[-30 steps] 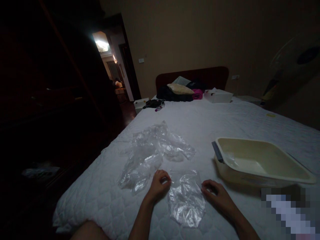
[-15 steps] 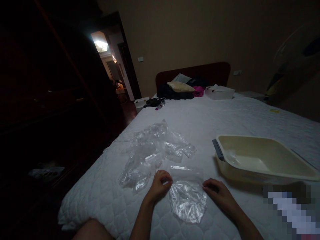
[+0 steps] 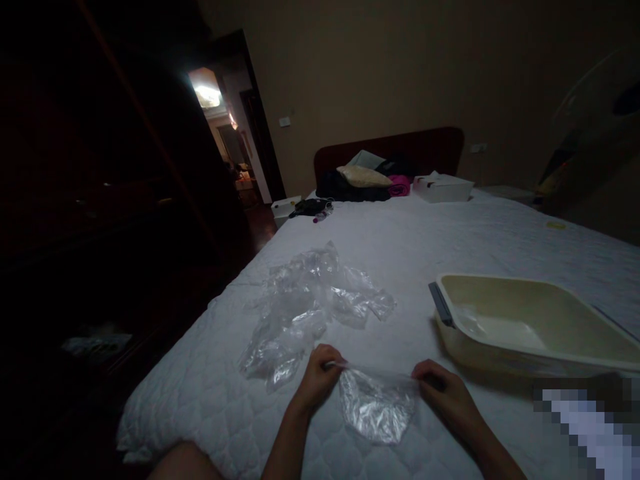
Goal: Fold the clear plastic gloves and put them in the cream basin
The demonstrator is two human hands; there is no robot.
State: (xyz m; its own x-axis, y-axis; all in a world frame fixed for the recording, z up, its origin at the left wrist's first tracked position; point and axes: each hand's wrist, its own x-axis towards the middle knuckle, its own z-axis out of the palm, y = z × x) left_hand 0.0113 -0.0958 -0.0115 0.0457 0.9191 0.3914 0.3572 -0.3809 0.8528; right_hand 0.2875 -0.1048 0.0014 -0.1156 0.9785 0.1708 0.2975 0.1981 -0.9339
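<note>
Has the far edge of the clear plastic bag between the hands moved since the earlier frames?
Yes. The clear plastic bag has been folded: its far edge came toward the person, away from the cream basin, and is now pinched between left hand and right hand.

Plastic bag [image 3: 377,407] now folded shorter.

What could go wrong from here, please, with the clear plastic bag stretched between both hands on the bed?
The thin bag is pulled taut between the left hand and right hand, so it might tear or slip free. The room is dim, so its clear edges are hard to see. The loose pile of bags lies close by and could get mixed in.
</note>
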